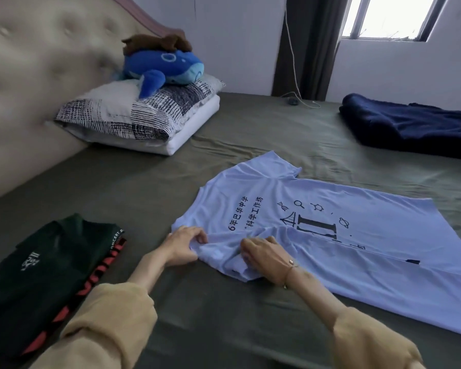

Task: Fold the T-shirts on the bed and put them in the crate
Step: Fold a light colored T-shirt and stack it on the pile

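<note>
Pinches the near sleeve of the light blue T-shirt [250, 187], spread centre-right on the bed [157, 187], with left hand [185, 246] and right hand [264, 255], both grips grasping cloth. Lower left, folded dark T-shirts [45, 270] done. Seems about midway; no crate visible.

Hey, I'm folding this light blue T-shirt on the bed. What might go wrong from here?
1. The light blue printed T-shirt is bunched where the left hand and right hand pinch its near sleeve, so folding now may trap creases.
2. Its body still lies rumpled and skewed, so the fold could come out lopsided.
3. The folded dark green T-shirt lies close beside the left forearm, and a sweep might knock that stack askew.
</note>
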{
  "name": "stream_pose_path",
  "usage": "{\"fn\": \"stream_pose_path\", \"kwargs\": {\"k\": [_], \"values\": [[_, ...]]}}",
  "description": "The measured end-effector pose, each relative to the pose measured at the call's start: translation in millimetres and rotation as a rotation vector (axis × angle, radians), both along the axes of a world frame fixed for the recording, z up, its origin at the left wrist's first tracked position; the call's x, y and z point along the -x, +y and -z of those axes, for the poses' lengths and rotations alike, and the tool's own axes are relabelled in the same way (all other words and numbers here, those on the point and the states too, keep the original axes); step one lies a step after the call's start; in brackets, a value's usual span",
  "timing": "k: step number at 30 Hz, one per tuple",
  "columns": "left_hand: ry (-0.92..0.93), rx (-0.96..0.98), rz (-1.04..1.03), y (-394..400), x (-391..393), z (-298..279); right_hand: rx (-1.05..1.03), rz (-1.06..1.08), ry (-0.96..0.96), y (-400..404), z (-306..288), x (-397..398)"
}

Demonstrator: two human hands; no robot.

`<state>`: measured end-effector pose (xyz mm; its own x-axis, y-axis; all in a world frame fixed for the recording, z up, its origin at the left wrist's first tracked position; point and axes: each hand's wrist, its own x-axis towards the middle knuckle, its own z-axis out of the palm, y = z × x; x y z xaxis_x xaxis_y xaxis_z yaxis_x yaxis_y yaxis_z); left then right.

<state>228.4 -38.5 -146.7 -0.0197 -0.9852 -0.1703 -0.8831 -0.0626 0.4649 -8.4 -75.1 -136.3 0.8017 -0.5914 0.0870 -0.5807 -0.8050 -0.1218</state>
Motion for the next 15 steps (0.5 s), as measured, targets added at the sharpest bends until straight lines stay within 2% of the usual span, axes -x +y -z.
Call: {"fn": "stream_pose_path", "kwargs": {"k": [3, 5, 8, 11, 15], "values": [[0.175, -0.125, 0.032, -12.1, -9.3, -5.2, -0.254, 0.209, -0.104, -23.4, -14.0, -6.4], [0.270, -0.174, 0.005, -19.6, -14.6, -4.1, -0.338, 0.327, -0.222, -43.2, -17.0, -12.1], [0.337, -0.190, -0.049, -27.4, -19.7, 1.1, -0.468, 0.488, -0.404, -68.6, -13.5, -13.9], [0.419, -0.187, -0.111, -41.0, -24.1, 11.7, -0.736, 0.663, -0.638, -81.7, -15.3, -16.0], [0.513, -0.191, -0.231, -53.2, -27.8, 23.1, -1.085, 0.871, -0.798, -95.4, -23.5, -15.5]]}}
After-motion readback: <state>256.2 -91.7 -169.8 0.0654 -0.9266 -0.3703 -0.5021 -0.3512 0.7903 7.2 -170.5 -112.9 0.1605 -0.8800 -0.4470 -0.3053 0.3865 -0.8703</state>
